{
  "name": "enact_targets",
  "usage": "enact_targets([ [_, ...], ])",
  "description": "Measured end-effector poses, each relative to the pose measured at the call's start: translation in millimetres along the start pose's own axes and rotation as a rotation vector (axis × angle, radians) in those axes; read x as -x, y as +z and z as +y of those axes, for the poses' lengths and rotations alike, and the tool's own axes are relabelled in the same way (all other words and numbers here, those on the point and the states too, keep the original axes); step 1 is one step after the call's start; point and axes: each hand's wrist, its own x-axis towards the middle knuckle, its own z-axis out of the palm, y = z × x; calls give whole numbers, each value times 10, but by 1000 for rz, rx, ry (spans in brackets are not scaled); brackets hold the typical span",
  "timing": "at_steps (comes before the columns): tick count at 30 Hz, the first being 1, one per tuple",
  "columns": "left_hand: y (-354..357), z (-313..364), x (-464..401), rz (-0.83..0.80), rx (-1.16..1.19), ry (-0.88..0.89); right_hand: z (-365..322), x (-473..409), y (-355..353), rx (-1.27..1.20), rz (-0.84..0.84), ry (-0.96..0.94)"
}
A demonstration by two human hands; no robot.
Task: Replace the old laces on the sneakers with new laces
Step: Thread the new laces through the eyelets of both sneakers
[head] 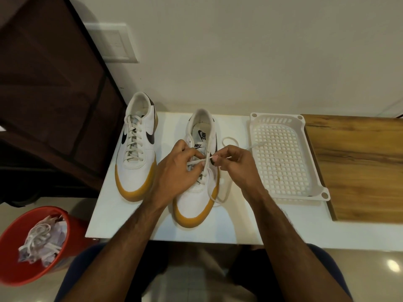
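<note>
A: Where are the hands?

B: Both are over the nearer sneaker [197, 188], at the middle of a white table [235, 223]. The left hand [174, 168] lies across the eyelets with its fingers curled, pinching a white lace [197, 162] at the crossing. The right hand [237, 164] pinches the same lace just to the right, between thumb and forefinger, and the strand runs taut between the two hands.

A: And the rest of that lace?

B: One end loops behind the right hand and trails onto the rim of a white slotted tray [283, 153]. Another stretch hangs down the sneaker's right side and curls on the table by the sole.

A: What does the sneaker look like?

B: White, with a tan sole and a dark swoosh. Its toe points toward the person. The upper eyelets near the tongue are unlaced; the lower ones are hidden under the hands.

A: Is there a second one?

B: Yes, the other sneaker [136, 149] stands to the left, well apart from the hands, fully laced and pointing the same way.

A: What else is around?

B: The tray sits to the right of the sneakers, beside a wooden board [359, 166]. On the floor at lower left stands a red bin [13, 232] holding loose white laces and crumpled paper. A dark cabinet [48, 83] fills the upper left.
</note>
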Motion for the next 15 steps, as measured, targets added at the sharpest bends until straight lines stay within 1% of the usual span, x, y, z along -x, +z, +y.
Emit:
enact_targets([
  [1, -13, -11, -6, -4, 1, 0, -41, 2, -24, -116, 36, 6],
  [2, -20, -29, -13, -6, -1, 3, -86, 6, -60, -288, 68, 2],
  [3, -25, -43, -20, -8, -12, 11, -139, 5, -110, -518, 99, -1],
  [5, -37, -69, -33, -6, -37, 34, -235, -6, -262, -1057, 187, 31],
  [6, -44, -85, -38, -1, -36, 42, -243, -10, -356, -1237, 237, 60],
  [7, -50, -95, -44, 0, -33, 48, -237, -15, -441, -1273, 284, 94],
  [8, -58, -106, -47, -5, -32, 53, -230, -16, -504, -1172, 316, 117],
  [9, -63, -115, -49, -16, -34, 57, -219, -9, -536, -945, 319, 115],
  [11, -72, -118, -55, -49, -31, 69, -178, 12, -498, -274, 260, 38],
  [12, -84, -125, -53, -68, -25, 71, -173, 22, -441, -3, 184, -18],
  [13, -97, -127, -48, -87, -18, 72, -144, 16, -377, 196, 81, -68],
  [15, -120, -127, -37, -114, -12, 69, -112, 10, -237, 463, -134, -104],
])
